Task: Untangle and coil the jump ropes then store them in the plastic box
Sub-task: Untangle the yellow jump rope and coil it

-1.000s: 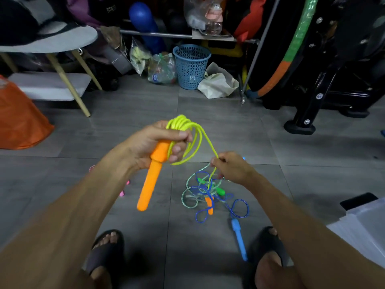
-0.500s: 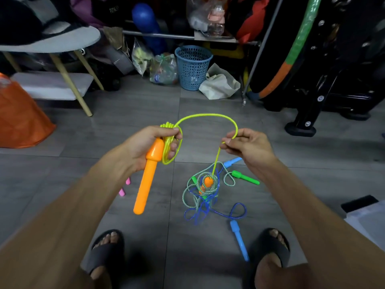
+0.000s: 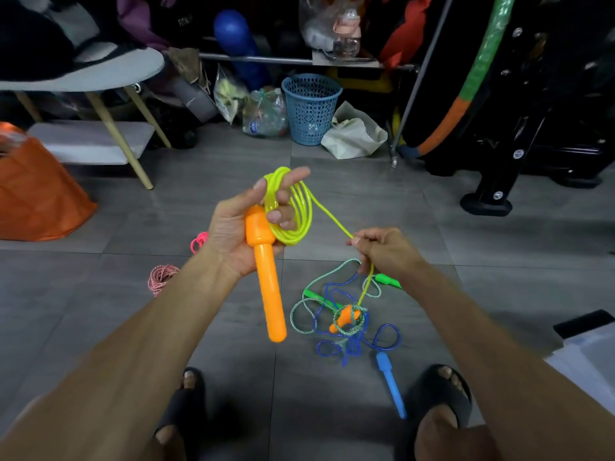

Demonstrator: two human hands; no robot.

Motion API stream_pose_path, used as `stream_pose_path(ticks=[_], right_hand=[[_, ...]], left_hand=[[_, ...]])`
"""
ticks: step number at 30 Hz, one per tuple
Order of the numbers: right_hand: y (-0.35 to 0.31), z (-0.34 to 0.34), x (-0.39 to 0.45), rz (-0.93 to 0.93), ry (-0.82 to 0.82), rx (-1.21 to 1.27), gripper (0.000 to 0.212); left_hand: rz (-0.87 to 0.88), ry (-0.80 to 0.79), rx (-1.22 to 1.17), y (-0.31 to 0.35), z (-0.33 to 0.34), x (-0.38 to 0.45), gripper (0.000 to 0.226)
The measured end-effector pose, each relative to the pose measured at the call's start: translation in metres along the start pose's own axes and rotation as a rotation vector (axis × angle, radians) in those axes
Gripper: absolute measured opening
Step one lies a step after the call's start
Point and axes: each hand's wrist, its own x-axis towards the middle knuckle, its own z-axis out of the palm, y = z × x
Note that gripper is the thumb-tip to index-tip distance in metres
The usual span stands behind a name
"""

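A yellow-green rope [image 3: 293, 214] is seen coiled in several loops at frame centre, joined to an orange handle [image 3: 266, 277] pointing downward. One strand is stretched down-right to a second orange handle [image 3: 344, 319], which is wrapped in a tangle of green-white rope [image 3: 299, 314] and blue rope [image 3: 387, 337] on the floor, lower right of centre.

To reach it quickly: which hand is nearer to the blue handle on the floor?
Right. The right hand hangs almost above the blue handle; the left hand is higher and farther to the left.
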Motion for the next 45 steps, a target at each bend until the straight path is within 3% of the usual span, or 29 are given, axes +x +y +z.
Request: stream_pose_path(ticks=[2, 6, 9, 14, 17, 18, 21, 26, 28, 31, 36, 37, 41, 45], right_hand=[[-0.002, 0.002, -0.004, -0.025, -0.067, -0.113, 0.02], [-0.015, 0.012, -0.016, -0.105, -0.244, -0.206, 0.018], [-0.025, 0.022, -0.025, -0.141, -0.337, -0.154, 0.02], [-0.039, 0.03, -0.032, -0.18, -0.406, -0.05, 0.018], [-0.04, 0.027, -0.031, -0.154, -0.295, 0.018, 0.018], [-0.038, 0.025, -0.031, -0.16, -0.232, 0.019, 0.02], [-0.035, 0.025, -0.035, -0.217, -0.207, -0.032, 0.032], [-0.03, 0.031, -0.035, -0.34, -0.198, -0.126, 0.039], [-0.026, 0.03, -0.032, -0.372, -0.167, -0.211, 0.041], [-0.009, 0.019, -0.019, -0.32, -0.097, -0.32, 0.052], [0.023, 0.015, -0.009, -0.167, -0.352, -0.406, 0.05], [0.026, 0.021, -0.009, -0.165, -0.354, -0.383, 0.048], [0.026, 0.048, -0.007, -0.211, -0.128, -0.212, 0.022], [0.015, 0.059, -0.011, -0.321, -0.074, -0.197, 0.022]], left_hand=[[0.014, 0.07, 0.055, 0.001, 0.001, 0.001, 0.092], [0.104, 0.253, 0.225, -0.001, 0.006, 0.006, 0.058], [0.193, 0.339, 0.467, -0.003, 0.011, 0.011, 0.017], [0.122, 0.345, 1.334, -0.019, 0.001, 0.017, 0.014], [-0.119, 0.295, 1.889, -0.022, -0.002, 0.015, 0.006], [-0.26, 0.3, 1.936, -0.02, 0.002, 0.013, 0.011], [-0.647, 0.165, 1.698, -0.007, 0.018, 0.007, 0.014], [-0.723, 0.051, 1.492, -0.001, 0.017, 0.005, 0.015], [-0.664, 0.036, 1.463, -0.003, 0.012, 0.005, 0.02], [-0.525, 0.097, 1.127, -0.002, 0.007, 0.004, 0.015], [-0.256, 0.03, 0.679, 0.009, 0.012, 0.002, 0.003], [-0.213, 0.0, 0.629, 0.011, 0.014, 0.002, 0.01], [-0.114, 0.024, 0.48, 0.017, 0.011, 0.002, 0.029], [-0.068, 0.115, 0.469, 0.017, 0.007, 0.005, 0.015]])
